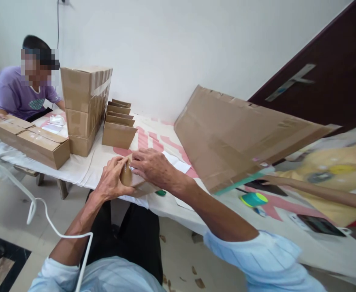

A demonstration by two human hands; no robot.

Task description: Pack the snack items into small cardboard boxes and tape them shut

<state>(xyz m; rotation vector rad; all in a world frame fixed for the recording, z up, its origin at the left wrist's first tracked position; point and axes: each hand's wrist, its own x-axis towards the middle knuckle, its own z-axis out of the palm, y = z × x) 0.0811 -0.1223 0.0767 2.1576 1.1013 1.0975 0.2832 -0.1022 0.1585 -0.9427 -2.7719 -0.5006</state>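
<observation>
A small cardboard box is held in front of me at the table's near edge. My left hand grips its left end, thumb below and fingers over the top. A shiny brown patch that looks like tape shows on that end, between the two hands. Over the top of the box, my right hand has its fingers bent and pressed together beside the patch. What those fingertips pinch, if anything, is hidden. Behind the hands, several open cardboard boxes stand in a row.
Stacked cardboard boxes rise at the left. There, a person in purple touches a long taped box. A large cardboard sheet leans at the right, near another person's arm, a tape roll and a phone. A white cable crosses the left foreground.
</observation>
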